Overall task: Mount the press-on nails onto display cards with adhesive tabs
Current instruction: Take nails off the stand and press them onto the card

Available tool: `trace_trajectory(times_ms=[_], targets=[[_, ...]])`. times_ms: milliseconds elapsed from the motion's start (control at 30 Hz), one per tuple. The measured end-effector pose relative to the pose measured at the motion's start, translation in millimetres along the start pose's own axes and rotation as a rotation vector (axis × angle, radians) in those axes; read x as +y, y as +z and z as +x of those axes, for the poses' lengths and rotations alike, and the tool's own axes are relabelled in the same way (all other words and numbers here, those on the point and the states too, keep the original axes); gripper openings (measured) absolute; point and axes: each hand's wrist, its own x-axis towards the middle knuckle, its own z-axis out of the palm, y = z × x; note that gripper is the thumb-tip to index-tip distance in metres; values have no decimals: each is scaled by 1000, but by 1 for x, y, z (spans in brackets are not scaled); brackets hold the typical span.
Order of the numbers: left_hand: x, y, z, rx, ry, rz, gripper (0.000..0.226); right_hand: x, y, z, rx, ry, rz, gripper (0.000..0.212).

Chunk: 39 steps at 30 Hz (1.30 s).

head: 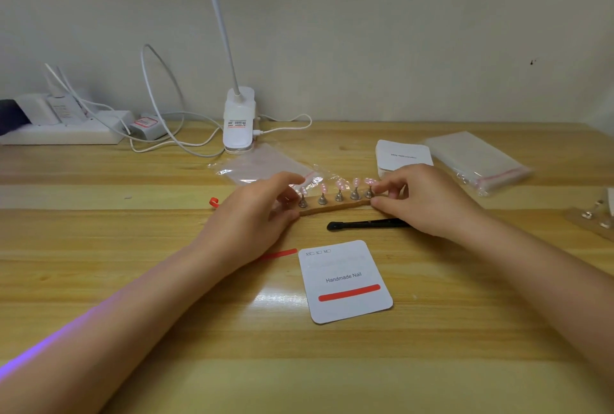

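Far left on the table [99, 280]: power strip [63, 134] and lamp base [239, 121], well clear of the work, no threat there. Left hand [255, 214] curled round the left end of the wooden stand [332, 208], fingers over the leftmost peg; grip clenched on the stand. Five pink nails [340, 185] perched on metal pegs along it (small, blurred, seating hard to judge). Right hand [422, 201] pinching the stand's right end, fingertips touching the last peg and nail. Likely trouble: a squeeze or tilt from either end, and nails knocked off pegs, scattered toward the plastic bag [265, 164] just behind. Black tool [365, 224] lying just in front, easy to nudge. Display card [347, 280] nearer, red adhesive strip [349, 292] apparently still covered; strip uncovered too early, and dust or a stray sleeve stuck to it. Further right, card stack [403, 156] and bags [478, 161], untouched.
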Motion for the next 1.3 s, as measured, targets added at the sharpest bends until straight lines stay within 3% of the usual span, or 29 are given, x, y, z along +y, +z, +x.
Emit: trace_trajectory(times_ms=[167,367,600,767,1000,1300], targets=[[3,1,13,-86,-38,-93,42,8,-5,-7,8,-6,4,15],[5,4,18,-59,6,-79,39,16,-11,-12,15,-21,1,15],[8,0,21,-26,-58,-90,38,9,-22,-15,128,-170,45,22],[30,4,32,-74,3,-89,47,5,-22,-17,146,-295,-53,23],[64,30,59,-163,41,128,26,6,-21,-18,146,-466,-182,16],[75,38,70,-176,-66,84,19,10,-18,-20,206,-577,-288,14]])
